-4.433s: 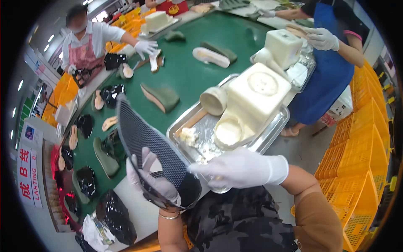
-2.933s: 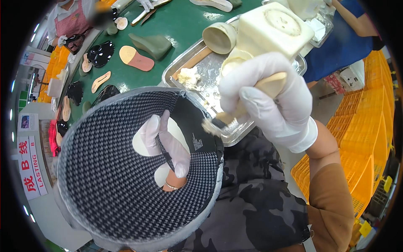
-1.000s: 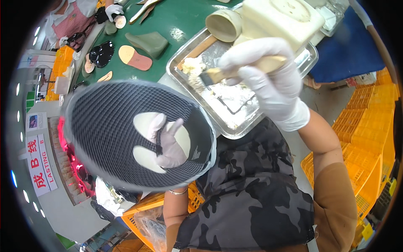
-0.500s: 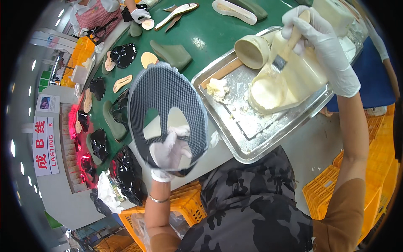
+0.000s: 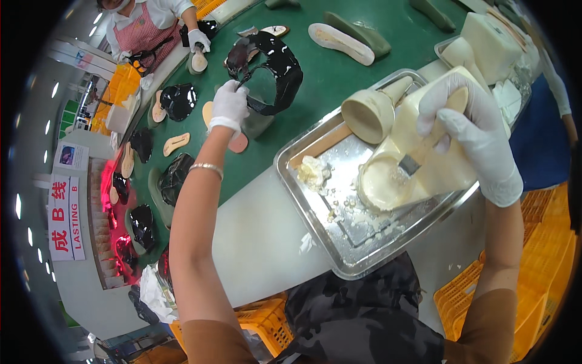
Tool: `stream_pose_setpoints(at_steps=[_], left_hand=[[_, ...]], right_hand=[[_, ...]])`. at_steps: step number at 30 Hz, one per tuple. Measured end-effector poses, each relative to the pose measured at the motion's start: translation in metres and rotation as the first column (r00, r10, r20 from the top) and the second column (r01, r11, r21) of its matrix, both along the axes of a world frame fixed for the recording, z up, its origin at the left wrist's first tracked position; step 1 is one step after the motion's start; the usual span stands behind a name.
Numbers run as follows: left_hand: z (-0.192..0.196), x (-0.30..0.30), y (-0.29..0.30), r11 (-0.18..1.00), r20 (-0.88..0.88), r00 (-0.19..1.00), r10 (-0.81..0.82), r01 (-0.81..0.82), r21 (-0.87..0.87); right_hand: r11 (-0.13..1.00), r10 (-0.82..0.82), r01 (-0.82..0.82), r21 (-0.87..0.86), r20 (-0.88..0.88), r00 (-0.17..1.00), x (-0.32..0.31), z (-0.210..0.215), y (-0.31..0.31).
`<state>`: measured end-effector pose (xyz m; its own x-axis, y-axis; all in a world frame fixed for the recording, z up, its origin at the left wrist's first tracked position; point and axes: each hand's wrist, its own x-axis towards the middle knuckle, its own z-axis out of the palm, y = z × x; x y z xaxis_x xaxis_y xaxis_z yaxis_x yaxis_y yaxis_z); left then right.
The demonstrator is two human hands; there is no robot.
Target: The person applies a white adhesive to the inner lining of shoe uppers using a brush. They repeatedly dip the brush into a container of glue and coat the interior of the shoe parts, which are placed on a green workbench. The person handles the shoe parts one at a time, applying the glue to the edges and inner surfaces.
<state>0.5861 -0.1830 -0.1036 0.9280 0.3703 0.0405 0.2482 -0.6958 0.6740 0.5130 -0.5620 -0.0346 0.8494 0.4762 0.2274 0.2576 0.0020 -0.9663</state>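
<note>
My left hand [image 5: 229, 108], in a white glove, is stretched over the green work surface. Its fingers are closed on the edge of a glossy black shoe upper [image 5: 290, 74], which forms an open loop above a green shoe last [image 5: 257, 124]. My gloved right hand [image 5: 476, 130] grips a brush [image 5: 441, 124] by its wooden handle. The brush's metal band [image 5: 410, 164] is just above a cut-open cream plastic container [image 5: 445, 164] with whitish, glue-like paste [image 5: 385, 182] inside; I cannot tell whether its tip touches the paste.
The container and a beige cup [image 5: 365, 118] rest in a metal tray [image 5: 309, 225] smeared with paste. Insoles [image 5: 339, 43], lasts and glossy black uppers [image 5: 179, 100] lie across the green surface [image 5: 273, 148]. A co-worker's gloved hand [image 5: 198, 41] is at the far left. Orange crates [image 5: 451, 297] stand below.
My left hand has moved away from me over the green surface; the mesh side of the piece it held no longer faces me. The brush has come down slightly, and the tray appears lower in view.
</note>
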Motion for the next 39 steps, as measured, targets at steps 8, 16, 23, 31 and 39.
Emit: stream_pose_setpoints(at_steps=[8,16,23,31,39], left_hand=[[-0.047,0.041,0.018,0.965,0.009,0.998,0.057,-0.058,0.255],[-0.024,-0.094,-0.053,0.945,0.239,0.956,-0.171,0.228,-0.235],[0.081,-0.245,-0.132,-0.041,0.555,0.352,-0.754,0.817,-0.575],[0.113,-0.293,-0.180,-0.368,0.936,0.218,-0.277,0.875,-0.313],[0.124,-0.309,-0.161,-0.132,0.935,0.208,-0.289,0.958,-0.254]], right_hand=[[0.997,-0.065,0.063,-0.036,-0.062,0.996,-0.005,0.005,0.003],[0.998,-0.060,0.060,-0.007,-0.013,0.998,-0.004,0.004,0.005],[0.995,-0.101,0.101,-0.017,0.009,0.995,-0.008,0.007,0.009],[0.993,-0.119,0.120,-0.022,0.042,0.992,-0.008,0.006,0.008],[0.993,-0.111,0.112,-0.033,0.036,0.993,-0.010,0.007,0.009]])
